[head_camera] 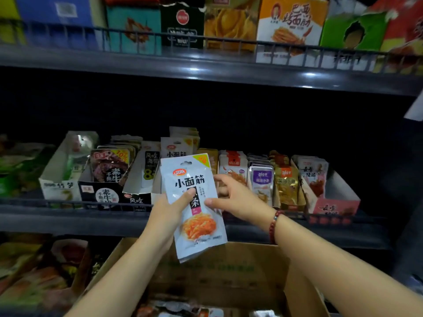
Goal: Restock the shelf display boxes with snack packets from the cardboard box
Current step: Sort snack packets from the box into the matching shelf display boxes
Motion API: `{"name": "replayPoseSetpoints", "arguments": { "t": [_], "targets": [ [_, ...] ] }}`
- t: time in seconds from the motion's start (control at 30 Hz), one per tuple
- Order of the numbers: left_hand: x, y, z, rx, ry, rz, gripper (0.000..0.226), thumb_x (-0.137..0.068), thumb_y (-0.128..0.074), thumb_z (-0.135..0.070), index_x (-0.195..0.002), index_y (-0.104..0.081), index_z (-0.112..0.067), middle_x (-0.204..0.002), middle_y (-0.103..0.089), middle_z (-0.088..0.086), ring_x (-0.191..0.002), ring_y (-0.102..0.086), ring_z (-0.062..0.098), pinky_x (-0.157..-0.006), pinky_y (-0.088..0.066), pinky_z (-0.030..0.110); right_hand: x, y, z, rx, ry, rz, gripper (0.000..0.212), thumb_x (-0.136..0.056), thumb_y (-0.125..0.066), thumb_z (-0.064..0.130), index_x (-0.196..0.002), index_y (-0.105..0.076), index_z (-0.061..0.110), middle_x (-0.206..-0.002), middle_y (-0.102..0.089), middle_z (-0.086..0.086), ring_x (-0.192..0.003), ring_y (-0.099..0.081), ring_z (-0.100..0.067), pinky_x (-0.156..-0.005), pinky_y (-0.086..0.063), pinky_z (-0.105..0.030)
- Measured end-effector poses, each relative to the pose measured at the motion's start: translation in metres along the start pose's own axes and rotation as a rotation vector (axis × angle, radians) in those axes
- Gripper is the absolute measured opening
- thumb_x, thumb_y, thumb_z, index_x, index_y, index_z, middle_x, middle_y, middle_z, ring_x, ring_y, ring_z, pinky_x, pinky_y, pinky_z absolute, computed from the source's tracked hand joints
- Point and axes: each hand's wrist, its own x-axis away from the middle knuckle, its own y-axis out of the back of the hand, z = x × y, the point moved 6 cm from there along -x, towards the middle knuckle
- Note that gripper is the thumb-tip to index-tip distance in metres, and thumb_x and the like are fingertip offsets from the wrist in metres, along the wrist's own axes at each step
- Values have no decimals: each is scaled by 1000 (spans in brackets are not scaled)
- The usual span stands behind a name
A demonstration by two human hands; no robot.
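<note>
My left hand [168, 211] grips a small stack of white snack packets [194, 202] with orange strips printed on them, thumb across the front packet. My right hand [233, 197] touches the stack's right edge with its thumb while its fingers reach behind the packets. The stack is held upright in front of the middle shelf's display box [158, 191], where matching white packets [176, 148] stand at the back. Below my arms sits the open cardboard box [229, 271], with more packets [174, 308] visible inside at the bottom edge.
Display boxes line the middle shelf [68, 216]: dark packets [109, 168] on the left, purple [261, 179], gold [286, 186] and pink ones [313, 175] on the right. An upper shelf [206, 65] carries cartons behind a wire rail. Bagged goods [34, 271] lie at lower left.
</note>
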Motion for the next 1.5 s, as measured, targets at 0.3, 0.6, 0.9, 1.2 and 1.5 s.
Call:
{"name": "replayPoseSetpoints", "arguments": {
  "t": [0.3, 0.6, 0.9, 1.2, 1.5],
  "targets": [
    [-50, 40, -25, -262, -176, -59, 32, -98, -51, -37, -123, -52, -19, -117, -67, 3, -97, -67, 18, -86, -54, 37, -80, -17, 17, -194, -58, -71, 35, -88, -66, 16, -120, -53, 15, -111, -68, -1, -91, -67, -12, -72, -56, -25],
    [-67, 79, 21, -1382, -605, 2, 70, -90, -20, -49, -151, -31, -16, -156, -30, 3, -146, -22, 15, -117, -7, 32, -166, 10, 30, -156, -60, -545, 48, -91, -64, 20, -134, -44, 16, -123, -61, -8, -106, -60, -27, -86, -53, -39],
    [-71, 82, 24, -1452, -633, -2, 60, -90, -34, -40, -139, -51, -10, -145, -49, 8, -133, -47, 24, -109, -24, 44, -191, -17, 13, 415, -242, -377, 30, -91, -59, 20, -118, -50, 8, -117, -58, -12, -92, -58, -24, -68, -47, -30],
    [-70, 80, 21, -1415, -653, -19, 73, -88, -15, -50, -152, -29, -20, -159, -22, -3, -147, -21, 11, -113, 0, 23, -183, -18, 0, 445, -246, -303, 63, -86, -67, 26, -136, -39, -1, -132, -49, -19, -112, -55, -29, -92, -50, -33],
    [-71, 83, 24, -1400, -646, -22, 72, -86, -22, -47, -147, -41, -14, -154, -36, 4, -142, -35, 18, -114, -13, 31, -191, -14, -2, 425, -159, -323, 99, -83, -70, 28, -152, -1, 14, -128, -56, -13, -92, -59, -22, -74, -52, -28]
  ]
}}
